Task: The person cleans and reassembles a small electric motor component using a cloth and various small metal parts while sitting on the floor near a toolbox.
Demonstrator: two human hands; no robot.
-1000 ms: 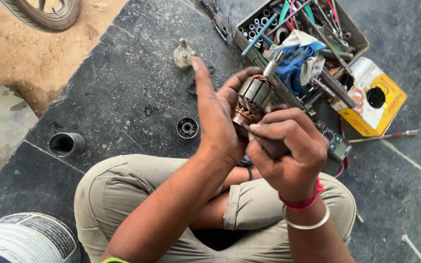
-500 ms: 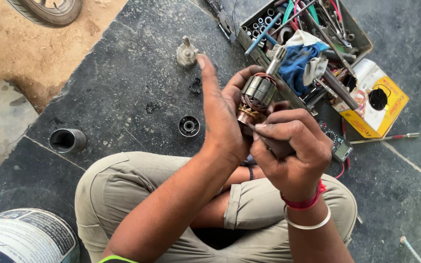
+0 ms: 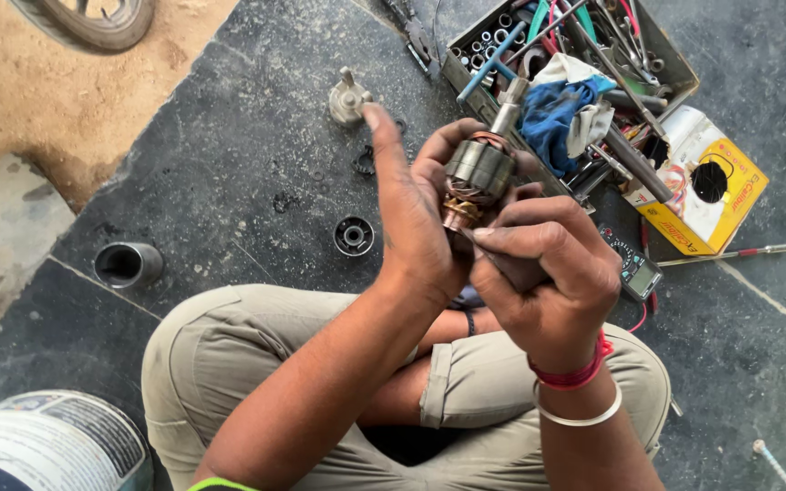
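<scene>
My left hand (image 3: 416, 227) holds a motor armature (image 3: 479, 171) upright: a grey laminated core with copper windings, a copper commutator at the bottom and a steel shaft pointing up. The index finger sticks out straight. My right hand (image 3: 543, 273) is closed on a dark, flat piece (image 3: 511, 269) pressed against the commutator end. Both hands hover above my crossed legs in khaki trousers.
An open metal toolbox (image 3: 675, 68) with sockets, wrenches and a blue rag sits at the upper right, a yellow-and-white box (image 3: 730, 195) beside it. A multimeter (image 3: 634, 268), a screwdriver (image 3: 730, 255), a bearing cap (image 3: 354, 235), a metal sleeve (image 3: 127, 264), a small housing (image 3: 347, 98) and a bucket (image 3: 43, 445) lie around.
Both hands and the armature have stayed nearly in place; the right hand has shifted slightly against the commutator. The camera view has drifted a little.
</scene>
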